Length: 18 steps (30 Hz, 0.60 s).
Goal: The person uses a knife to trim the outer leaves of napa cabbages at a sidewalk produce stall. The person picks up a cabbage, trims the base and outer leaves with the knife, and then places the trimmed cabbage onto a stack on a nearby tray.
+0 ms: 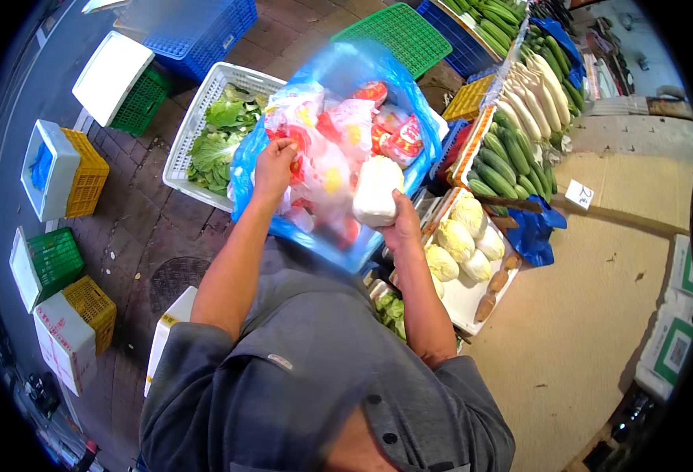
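Note:
My right hand (pixel 401 223) grips a pale napa cabbage (pixel 378 185), its white end toward me and its yellowish end pointing away. Thumb and fingers of my left hand (pixel 275 167) are pinched together at a thin plastic bag (pixel 327 169) printed in red and yellow. This bag lies crumpled with other packages inside a large blue plastic bag (pixel 250 167) whose mouth is spread wide. Red-and-white packages (pixel 403 141) show at its far right. The cabbage is above the near right part of the blue bag.
A white crate (pixel 179 149) of leafy greens (pixel 224 138) stands left of the bag. To the right are a tray of napa cabbages (pixel 456 240), cucumbers (pixel 511 161) and white radishes (pixel 539 98). A green crate (pixel 393 38) lies beyond. Several crates and foam boxes line the left.

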Each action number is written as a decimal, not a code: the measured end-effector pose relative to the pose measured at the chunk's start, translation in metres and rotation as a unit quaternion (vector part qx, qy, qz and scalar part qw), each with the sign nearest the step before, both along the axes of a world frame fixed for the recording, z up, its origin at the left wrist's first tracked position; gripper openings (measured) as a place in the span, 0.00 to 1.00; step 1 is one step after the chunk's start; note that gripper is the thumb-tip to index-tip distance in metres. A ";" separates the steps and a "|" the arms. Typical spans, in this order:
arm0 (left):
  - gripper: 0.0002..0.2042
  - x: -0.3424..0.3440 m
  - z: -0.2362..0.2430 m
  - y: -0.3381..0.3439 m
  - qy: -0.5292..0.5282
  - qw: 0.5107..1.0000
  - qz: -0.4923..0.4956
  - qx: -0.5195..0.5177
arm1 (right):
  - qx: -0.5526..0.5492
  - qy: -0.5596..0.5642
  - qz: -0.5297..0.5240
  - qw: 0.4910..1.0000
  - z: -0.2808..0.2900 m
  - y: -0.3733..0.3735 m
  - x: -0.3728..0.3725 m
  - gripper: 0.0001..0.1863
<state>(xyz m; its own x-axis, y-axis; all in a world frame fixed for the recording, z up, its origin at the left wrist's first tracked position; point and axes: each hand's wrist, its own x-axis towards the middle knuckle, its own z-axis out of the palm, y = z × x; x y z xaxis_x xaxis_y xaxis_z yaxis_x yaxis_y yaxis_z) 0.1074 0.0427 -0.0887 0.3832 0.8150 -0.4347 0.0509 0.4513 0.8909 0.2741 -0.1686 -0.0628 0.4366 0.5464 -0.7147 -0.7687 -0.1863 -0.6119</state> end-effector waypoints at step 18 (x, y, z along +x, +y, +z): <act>0.53 -0.040 0.065 -0.061 0.072 0.782 -0.420 0.455 | -0.013 0.267 0.103 0.958 0.053 0.016 -0.051 0.35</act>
